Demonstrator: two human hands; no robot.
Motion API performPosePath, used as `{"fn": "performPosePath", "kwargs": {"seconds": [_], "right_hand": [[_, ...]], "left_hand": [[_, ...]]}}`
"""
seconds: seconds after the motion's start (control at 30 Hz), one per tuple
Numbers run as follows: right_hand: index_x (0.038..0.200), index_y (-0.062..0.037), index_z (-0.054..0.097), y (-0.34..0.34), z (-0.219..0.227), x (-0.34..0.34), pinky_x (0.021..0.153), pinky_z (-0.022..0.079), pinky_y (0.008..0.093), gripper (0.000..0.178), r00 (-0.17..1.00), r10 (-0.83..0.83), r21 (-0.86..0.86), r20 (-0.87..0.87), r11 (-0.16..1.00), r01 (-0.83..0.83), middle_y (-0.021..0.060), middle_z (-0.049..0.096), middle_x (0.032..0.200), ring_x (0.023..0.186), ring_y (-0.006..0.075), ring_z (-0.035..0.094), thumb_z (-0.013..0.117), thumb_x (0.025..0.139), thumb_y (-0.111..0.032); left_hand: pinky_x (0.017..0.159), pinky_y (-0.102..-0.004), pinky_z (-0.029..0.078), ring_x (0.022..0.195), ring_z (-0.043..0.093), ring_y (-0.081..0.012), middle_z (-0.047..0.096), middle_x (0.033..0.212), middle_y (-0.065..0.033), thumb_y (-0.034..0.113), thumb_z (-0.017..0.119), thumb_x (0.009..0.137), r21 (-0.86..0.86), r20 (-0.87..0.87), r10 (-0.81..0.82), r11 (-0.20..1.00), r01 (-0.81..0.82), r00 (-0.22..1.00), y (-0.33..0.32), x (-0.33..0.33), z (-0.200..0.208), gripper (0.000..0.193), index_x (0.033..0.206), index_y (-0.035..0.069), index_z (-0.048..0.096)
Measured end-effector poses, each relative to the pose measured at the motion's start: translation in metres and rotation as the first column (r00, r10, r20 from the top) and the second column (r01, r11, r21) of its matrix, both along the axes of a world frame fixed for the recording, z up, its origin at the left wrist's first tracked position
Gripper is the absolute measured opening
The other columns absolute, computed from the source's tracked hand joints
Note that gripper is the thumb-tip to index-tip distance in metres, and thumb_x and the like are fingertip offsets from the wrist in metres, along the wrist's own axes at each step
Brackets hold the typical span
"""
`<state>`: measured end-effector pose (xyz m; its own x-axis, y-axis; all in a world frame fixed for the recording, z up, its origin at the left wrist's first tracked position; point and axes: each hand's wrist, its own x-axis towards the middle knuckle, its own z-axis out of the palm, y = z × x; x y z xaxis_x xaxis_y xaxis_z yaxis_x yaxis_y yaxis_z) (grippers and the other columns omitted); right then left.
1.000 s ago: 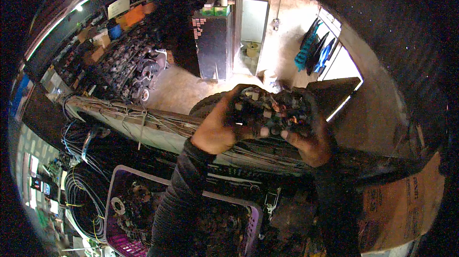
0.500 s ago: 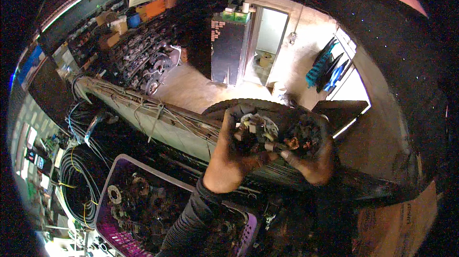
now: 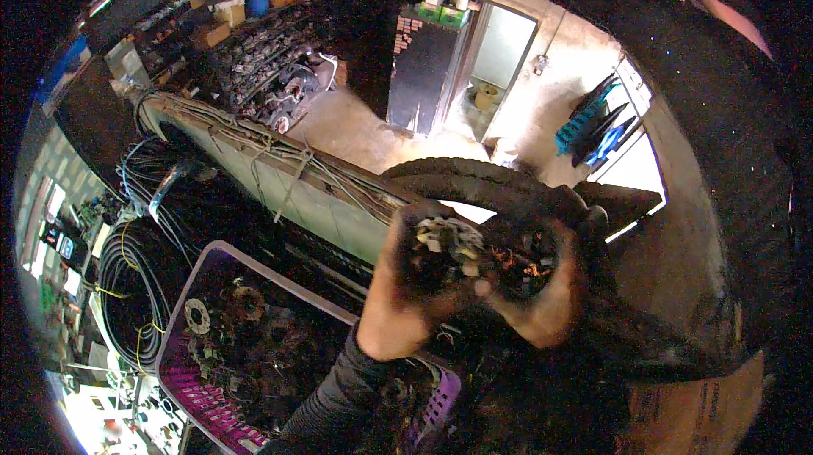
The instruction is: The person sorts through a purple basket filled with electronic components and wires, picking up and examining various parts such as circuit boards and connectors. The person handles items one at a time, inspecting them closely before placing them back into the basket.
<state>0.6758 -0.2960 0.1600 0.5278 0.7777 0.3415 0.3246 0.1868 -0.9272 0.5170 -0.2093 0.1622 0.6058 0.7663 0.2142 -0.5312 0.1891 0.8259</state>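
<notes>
My left hand (image 3: 394,311), in a dark sleeve, is closed around a round, greasy metal part (image 3: 445,239) with a pale, notched rim. Beside it, my right hand (image 3: 546,311) curls about a dark, round part with copper-coloured windings (image 3: 529,267). The two parts are held close together at chest height; I cannot tell whether they touch. Below and left of my hands stands a purple plastic basket (image 3: 216,249) full of dirty metal parts, among them a pale ring (image 3: 196,316). My left forearm passes over the basket.
A long ledge (image 3: 279,169) strung with wires runs in front, with a tyre (image 3: 474,174) behind my hands. Coiled black cable (image 3: 127,303) hangs at left. A cardboard piece (image 3: 699,408) is at lower right. Farther back are a dark cabinet (image 3: 415,78) and hanging clothes (image 3: 584,121).
Both hands, still holding their parts, have moved slightly lower in the picture. The room has shifted right and up as the view turned.
</notes>
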Motion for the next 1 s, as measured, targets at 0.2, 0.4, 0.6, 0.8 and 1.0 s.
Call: {"fn": "performPosePath", "kwargs": {"seconds": [0.2,0.4,0.6,0.8,1.0], "right_hand": [[0.136,-0.0025,0.050,-0.007,-0.008,-0.001,0.087,0.057,0.0472,0.091,0.682,-0.296,0.004,0.668,0.919,0.395,0.0232,0.067,0.111,0.099,0.0413,0.070,0.094,0.064,-0.036],[0.133,-0.0029,0.052,-0.001,0.004,0.000,0.087,0.056,0.0495,0.086,0.537,-0.238,0.006,0.809,0.917,0.398,0.0218,0.068,0.108,0.099,0.0427,0.068,0.092,0.066,-0.040],[0.129,-0.0052,0.055,0.004,0.007,0.003,0.089,0.053,0.0507,0.081,0.596,-0.174,-0.096,0.784,0.914,0.393,0.0215,0.067,0.109,0.102,0.0420,0.067,0.092,0.066,-0.041],[0.130,-0.0064,0.056,0.004,0.006,-0.001,0.086,0.055,0.0481,0.080,0.585,-0.216,-0.041,0.782,0.918,0.394,0.0188,0.069,0.107,0.097,0.0399,0.069,0.092,0.067,-0.040],[0.131,-0.0068,0.056,0.003,0.005,-0.001,0.089,0.055,0.0473,0.084,0.526,-0.228,-0.014,0.820,0.909,0.416,0.0167,0.070,0.111,0.100,0.0360,0.070,0.095,0.065,-0.044]], "left_hand": [[0.096,-0.0359,0.056,0.119,0.062,-0.0215,0.058,0.131,-0.0112,-0.020,0.074,0.080,0.026,-0.041,0.103,0.994,-0.102,0.994,0.003,-0.014,-0.026,0.081,0.145,0.008,0.035],[0.095,-0.0362,0.056,0.117,0.062,-0.0215,0.059,0.131,-0.0117,-0.021,0.075,0.077,-0.070,-0.086,0.053,0.996,-0.059,0.995,-0.007,-0.030,-0.039,0.086,0.146,0.010,0.033],[0.096,-0.0357,0.055,0.115,0.063,-0.0216,0.059,0.129,-0.0107,-0.021,0.076,0.077,-0.029,-0.180,0.105,0.993,-0.112,0.978,-0.011,-0.047,-0.050,0.084,0.144,0.010,0.036],[0.096,-0.0343,0.054,0.114,0.062,-0.0208,0.059,0.127,-0.0088,-0.020,0.078,0.074,-0.191,-0.125,0.040,0.980,-0.064,0.991,-0.015,-0.059,-0.063,0.086,0.146,0.009,0.040],[0.092,-0.0318,0.053,0.108,0.059,-0.0156,0.058,0.118,-0.0036,-0.016,0.082,0.072,-0.282,-0.023,0.018,0.959,-0.024,1.000,-0.030,-0.064,-0.063,0.086,0.145,0.010,0.042]]}}
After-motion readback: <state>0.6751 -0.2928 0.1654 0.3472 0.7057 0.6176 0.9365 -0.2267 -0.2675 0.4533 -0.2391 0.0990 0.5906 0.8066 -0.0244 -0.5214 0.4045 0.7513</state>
